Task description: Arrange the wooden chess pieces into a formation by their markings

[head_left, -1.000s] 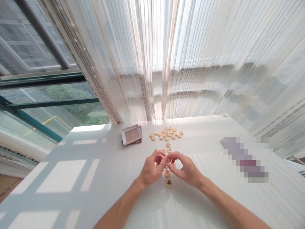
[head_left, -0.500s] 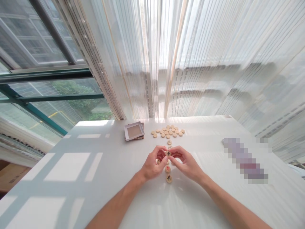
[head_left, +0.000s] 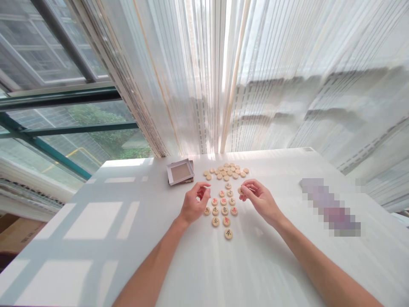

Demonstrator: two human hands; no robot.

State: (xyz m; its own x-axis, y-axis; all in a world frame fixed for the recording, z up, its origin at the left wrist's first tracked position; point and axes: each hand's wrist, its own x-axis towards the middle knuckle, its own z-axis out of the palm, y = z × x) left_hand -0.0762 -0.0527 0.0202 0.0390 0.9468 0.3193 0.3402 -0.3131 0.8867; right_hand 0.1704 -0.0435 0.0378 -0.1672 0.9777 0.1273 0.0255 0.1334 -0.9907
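Note:
Several round wooden Chinese chess pieces (head_left: 224, 210) lie face up in short rows on the white table (head_left: 255, 264), with red or black characters. My right hand (head_left: 258, 198) pinches one Chinese chess piece (head_left: 240, 191) between thumb and fingers, just right of the upper rows. To the left of the rows is my left hand (head_left: 194, 204), fingers curved and thumb apart, with nothing between them. Its nearest piece is a black-marked one (head_left: 207, 211) below the thumb. The nearest piece to me, a black-marked one (head_left: 228, 233), lies alone at the bottom.
A loose group of blank-looking pieces (head_left: 229, 172) lies beyond the rows. At the back left, an open shallow box (head_left: 169, 175) rests on a darker part. A blurred-out object (head_left: 332, 209) lies at the right. Sheer curtains (head_left: 198, 85) hang behind the table's far edge.
Both hands were together over the middle with a piece between them. They have parted left and right, the right keeping hold of a piece, and the face-up rows now show.

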